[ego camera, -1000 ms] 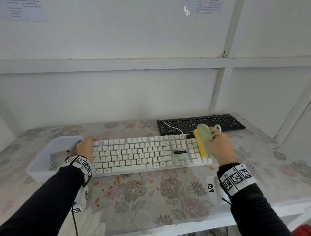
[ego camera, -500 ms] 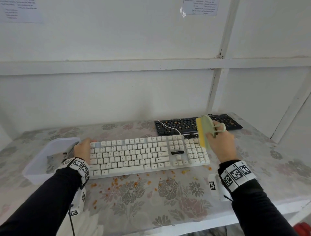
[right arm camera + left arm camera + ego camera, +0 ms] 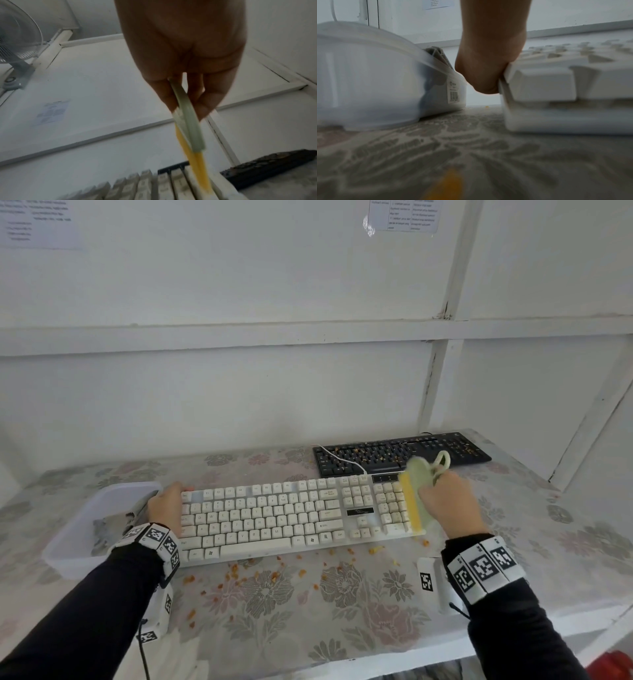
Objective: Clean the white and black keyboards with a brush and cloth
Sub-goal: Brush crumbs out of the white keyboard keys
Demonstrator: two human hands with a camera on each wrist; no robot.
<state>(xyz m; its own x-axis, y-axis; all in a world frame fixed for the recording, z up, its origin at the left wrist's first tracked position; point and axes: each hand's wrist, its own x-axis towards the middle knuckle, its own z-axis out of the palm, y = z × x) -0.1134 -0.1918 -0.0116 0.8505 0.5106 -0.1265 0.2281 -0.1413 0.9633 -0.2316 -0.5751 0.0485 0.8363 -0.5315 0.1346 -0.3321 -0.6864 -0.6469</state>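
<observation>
— The brush (image 3: pixel 414 498) has come back down since a moment ago. It was lifted over the far edge, and now its yellow bristles sit on the right end of the white keyboard (image 3: pixel 274 515).

— Who's got what?

— The right hand (image 3: pixel 448 505) is clenched round the pale green handle. The left hand (image 3: pixel 166 506) is clamped on the keyboard's left end, just beside the tub (image 3: pixel 68 542). The black keyboard (image 3: pixel 400 453) lies at the far right of the counter (image 3: pixel 565 525), crumbs on its keys.

— Will that brush manage?

— I'd say so. It looks light, the bristles soft, the handle stiff and the right place to hold. The keyboard seems light enough to slide, hence the steadying hand.

— Any writing?

— Key legends, too small to read. A barcode sticker on the tub, and papers on the wall, both illegible.
</observation>
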